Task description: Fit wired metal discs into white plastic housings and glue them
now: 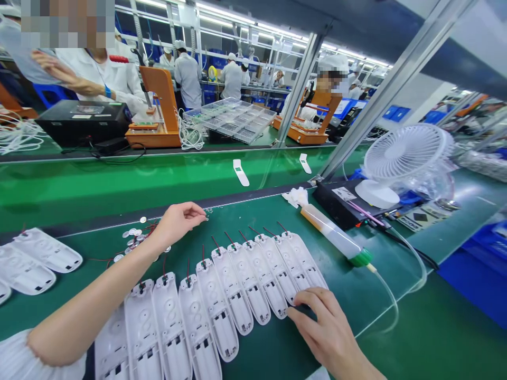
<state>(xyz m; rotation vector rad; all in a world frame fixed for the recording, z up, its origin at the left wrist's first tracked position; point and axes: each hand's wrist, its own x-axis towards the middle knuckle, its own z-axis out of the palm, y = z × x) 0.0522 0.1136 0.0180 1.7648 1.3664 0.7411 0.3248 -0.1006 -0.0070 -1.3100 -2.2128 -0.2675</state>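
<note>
Left hand (pixel 182 217) pinched nearly closed, contents unclear; right hand (pixel 325 323) half-curled at four-o'clock edge of white shells (pixel 230 279), hold unclear; green benchtop (pixel 356 287) spreads toward three o'clock.

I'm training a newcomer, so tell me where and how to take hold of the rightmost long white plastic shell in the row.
Take the rightmost long white plastic shell midway along its raised right rim, probably best from the right. Green tabletop borders that side, while the adjoining white shell crowds its left. Avoid the far end, where a thin red wire sticks out.
</note>
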